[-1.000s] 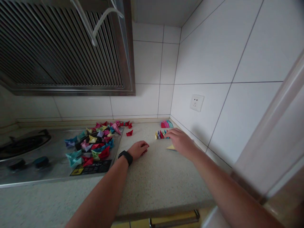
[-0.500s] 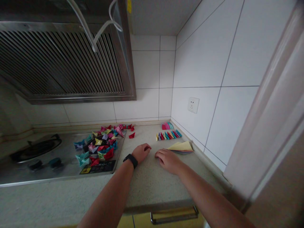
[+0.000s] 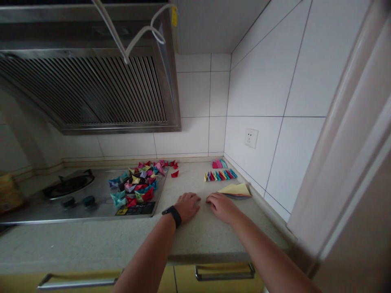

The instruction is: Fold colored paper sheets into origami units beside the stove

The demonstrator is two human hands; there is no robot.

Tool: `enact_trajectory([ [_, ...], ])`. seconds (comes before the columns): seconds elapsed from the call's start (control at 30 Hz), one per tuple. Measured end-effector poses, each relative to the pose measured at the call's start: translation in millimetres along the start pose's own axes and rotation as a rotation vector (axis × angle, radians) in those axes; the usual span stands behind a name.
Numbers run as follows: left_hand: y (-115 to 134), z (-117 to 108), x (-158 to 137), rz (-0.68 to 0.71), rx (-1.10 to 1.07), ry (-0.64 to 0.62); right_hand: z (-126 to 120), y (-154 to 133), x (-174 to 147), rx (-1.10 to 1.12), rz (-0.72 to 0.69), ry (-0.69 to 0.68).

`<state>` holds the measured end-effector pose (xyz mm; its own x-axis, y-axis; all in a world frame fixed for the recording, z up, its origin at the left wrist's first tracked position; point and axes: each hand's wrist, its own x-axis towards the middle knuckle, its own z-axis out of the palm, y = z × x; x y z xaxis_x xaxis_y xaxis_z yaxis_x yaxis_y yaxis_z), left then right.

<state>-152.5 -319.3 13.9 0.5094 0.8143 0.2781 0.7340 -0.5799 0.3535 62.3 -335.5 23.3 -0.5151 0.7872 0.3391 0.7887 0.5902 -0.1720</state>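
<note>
My left hand (image 3: 187, 206), with a black watch (image 3: 172, 215) on its wrist, lies palm down on the countertop (image 3: 189, 240), fingers stretched out and holding nothing I can see. Just to its right, my right hand (image 3: 222, 207) rests on the same surface, fingers apart and slightly bent. Behind that hand lies a stack of coloured paper sheets (image 3: 236, 189), yellow on top. Farther back are a row of small folded papers (image 3: 220, 175) in several colours and a pink and blue folded paper piece (image 3: 219, 163). Many folded paper boats (image 3: 136, 187) crowd the stove's right side.
A steel gas stove (image 3: 100, 211) with a black burner (image 3: 70, 185) sits at left under a range hood (image 3: 116, 93). White cables (image 3: 126, 55) hang in front of the hood. The tiled wall at right has a socket (image 3: 251, 138). Drawer handles (image 3: 224, 274) stick out below the counter edge.
My left hand has turned from a loosely curled pose to lying flat with fingers extended. My right hand has barely moved. The view has shifted slightly left, bringing more of the stove into sight.
</note>
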Motion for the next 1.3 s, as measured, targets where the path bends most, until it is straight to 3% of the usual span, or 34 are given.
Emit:
enact_trajectory([
  [0.2,37,2,-64,0.029,0.159,-0.035,1,-9,-23,-0.004,0.087,-0.004],
  [0.37,50,-11,-106,0.054,0.194,-0.072,5,-16,-52,-0.039,0.176,-0.003],
  [0.8,51,-14,-111,0.119,0.345,-0.019,2,-24,-62,-0.090,0.180,-0.154],
  [1.07,57,-16,-113,0.151,0.381,-0.036,-3,-44,-80,-0.105,0.213,-0.147],
  [1.3,58,-10,-129,0.250,0.503,0.044,-4,-59,-106,-0.138,0.169,-0.073],
])
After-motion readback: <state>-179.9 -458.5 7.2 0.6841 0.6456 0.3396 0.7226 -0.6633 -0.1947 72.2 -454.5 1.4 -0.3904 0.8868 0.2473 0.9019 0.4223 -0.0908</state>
